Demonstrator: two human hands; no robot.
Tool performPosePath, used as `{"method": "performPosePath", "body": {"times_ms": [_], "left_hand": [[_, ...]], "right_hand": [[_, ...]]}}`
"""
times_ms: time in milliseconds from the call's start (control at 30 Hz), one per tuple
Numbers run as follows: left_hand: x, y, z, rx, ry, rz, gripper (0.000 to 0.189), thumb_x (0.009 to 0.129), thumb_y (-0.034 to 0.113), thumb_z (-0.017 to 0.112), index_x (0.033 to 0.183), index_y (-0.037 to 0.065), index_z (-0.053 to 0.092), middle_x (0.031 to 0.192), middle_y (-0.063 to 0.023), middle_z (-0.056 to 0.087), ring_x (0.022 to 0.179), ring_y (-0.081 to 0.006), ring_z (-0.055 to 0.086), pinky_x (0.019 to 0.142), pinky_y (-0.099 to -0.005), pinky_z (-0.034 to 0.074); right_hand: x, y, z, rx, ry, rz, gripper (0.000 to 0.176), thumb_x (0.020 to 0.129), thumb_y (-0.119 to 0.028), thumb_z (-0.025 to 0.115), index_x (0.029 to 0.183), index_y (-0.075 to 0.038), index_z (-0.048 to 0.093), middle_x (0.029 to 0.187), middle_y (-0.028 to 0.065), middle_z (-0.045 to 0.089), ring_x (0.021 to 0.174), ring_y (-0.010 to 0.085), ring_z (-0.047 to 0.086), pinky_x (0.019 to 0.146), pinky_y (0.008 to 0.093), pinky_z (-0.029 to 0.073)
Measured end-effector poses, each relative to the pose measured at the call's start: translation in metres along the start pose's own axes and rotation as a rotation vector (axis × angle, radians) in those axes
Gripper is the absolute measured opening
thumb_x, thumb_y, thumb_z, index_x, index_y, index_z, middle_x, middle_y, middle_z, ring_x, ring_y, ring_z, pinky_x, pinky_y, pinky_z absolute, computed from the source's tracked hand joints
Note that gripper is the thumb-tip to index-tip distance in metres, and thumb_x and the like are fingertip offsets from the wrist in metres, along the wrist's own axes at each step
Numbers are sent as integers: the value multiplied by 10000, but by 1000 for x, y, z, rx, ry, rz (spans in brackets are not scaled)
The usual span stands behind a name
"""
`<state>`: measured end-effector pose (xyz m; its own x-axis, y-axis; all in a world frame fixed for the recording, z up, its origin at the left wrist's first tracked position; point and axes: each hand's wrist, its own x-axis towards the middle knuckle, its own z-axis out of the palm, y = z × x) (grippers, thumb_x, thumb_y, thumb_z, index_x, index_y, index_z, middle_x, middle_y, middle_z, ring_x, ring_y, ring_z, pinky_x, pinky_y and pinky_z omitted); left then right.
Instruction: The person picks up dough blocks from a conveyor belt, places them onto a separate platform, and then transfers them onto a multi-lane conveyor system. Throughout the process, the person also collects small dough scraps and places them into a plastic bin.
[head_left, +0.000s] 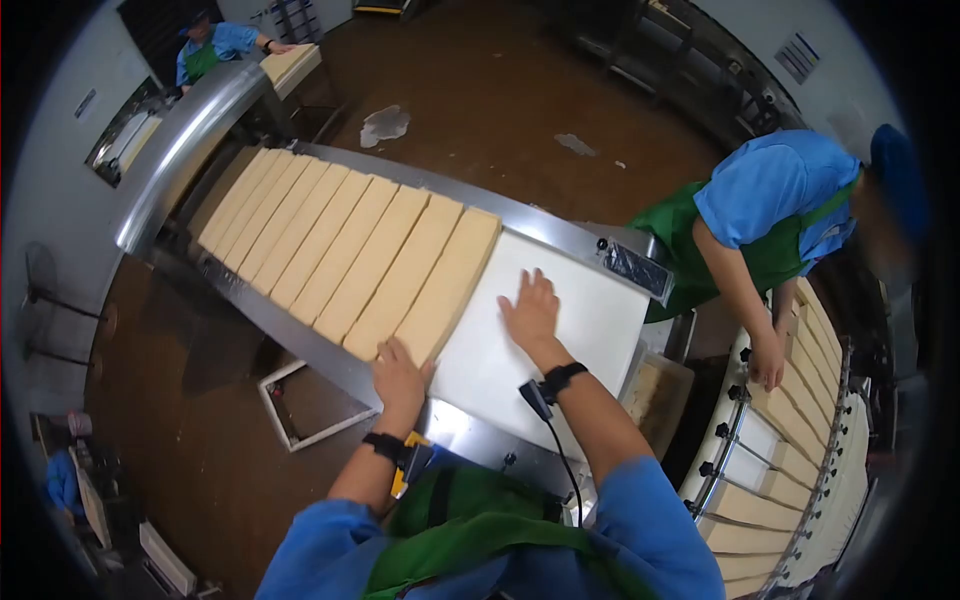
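A row of long, pale-yellow slabs point(400, 230), like strips of dough or cake, lies side by side on a white conveyor belt point(480, 360). My left hand point(400, 382) touches the near end of the rightmost slab point(452, 285), fingertips at its corner and thumb apart. To the right of that slab, my right hand point(532, 312) is spread low over the bare white belt and holds nothing. Both wrists wear black straps with small devices.
Across the belt, a person point(765, 205) in blue and green handles similar slabs on a second conveyor point(735, 450). A metal hood point(195, 150) arches over the belt's far end; another person point(215, 45) stands beyond it. A white frame point(290, 440) lies below left.
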<state>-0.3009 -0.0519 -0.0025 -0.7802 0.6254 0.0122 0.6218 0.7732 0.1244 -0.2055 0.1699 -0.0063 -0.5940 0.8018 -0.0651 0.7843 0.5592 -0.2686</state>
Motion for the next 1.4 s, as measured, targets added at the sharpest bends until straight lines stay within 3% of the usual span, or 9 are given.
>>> {"method": "performPosePath", "body": {"times_ms": [300,533,733,833,900,1000,1200,1233,1400], "left_hand": [[-2,-6,0,-19,-39,48,867,713,515,684,1270,-74,378,1203,-224,461,961,-347,528,734,-369,510],[-5,-8,1,-84,-16,96,857,693,449,726,1262,-81,364,1184,-258,450,981,-404,505,852,-443,447],[-3,20,-35,-524,-382,484,834,693,332,755,1264,-80,310,1188,-292,378,1003,-445,481,843,-464,451],[-24,57,-37,-535,-693,471,882,648,314,790,1256,-68,279,1155,-276,372,1025,-433,463,822,-471,468],[-39,86,-28,-490,-603,569,876,643,270,782,1261,-46,249,1144,-283,353,1055,-444,440,805,-477,480],[-62,116,-22,-577,-501,607,806,652,192,740,1264,-35,267,1159,-297,327,1079,-448,424,850,-463,465],[-118,215,-59,-716,-383,902,778,651,99,730,1302,-14,319,1272,-310,256,1196,-462,290,986,-438,359],[-128,234,-68,-699,-354,992,774,659,97,729,1309,-9,321,1301,-307,242,1230,-471,257,1001,-438,345],[-173,322,-89,-913,-407,1162,755,705,94,705,1345,9,315,1342,-262,290,1260,-429,288,1053,-429,285]], "right_hand": [[97,-87,11,37,82,-14,677,872,-483,489,1426,-148,294,1497,217,142,1276,375,345,1014,463,332],[80,-84,-25,200,-92,208,682,797,-440,566,1339,-79,366,1407,249,238,1232,416,371,996,456,367],[13,24,-96,241,-65,635,816,723,-431,627,1351,-24,302,1399,261,206,1222,443,369,962,466,387],[-36,74,-109,175,26,750,893,682,-466,676,1340,4,296,1461,270,63,1272,453,322,940,440,403],[-62,110,-96,328,124,868,955,678,-411,690,1383,1,196,1416,289,168,1313,453,230,994,531,342],[-125,154,-95,532,395,919,917,661,-379,703,1346,8,232,1385,318,212,1304,448,240,1018,496,329],[-244,269,-111,193,885,932,747,725,-308,686,1281,3,298,1204,288,376,1136,459,392,936,488,390],[-265,265,-154,411,1000,1031,753,741,-340,683,1290,-2,294,1181,298,376,1078,477,440,912,491,411],[-332,350,-210,417,944,1328,728,778,-446,598,1286,20,364,1249,263,432,1127,452,452,899,464,432]]}}
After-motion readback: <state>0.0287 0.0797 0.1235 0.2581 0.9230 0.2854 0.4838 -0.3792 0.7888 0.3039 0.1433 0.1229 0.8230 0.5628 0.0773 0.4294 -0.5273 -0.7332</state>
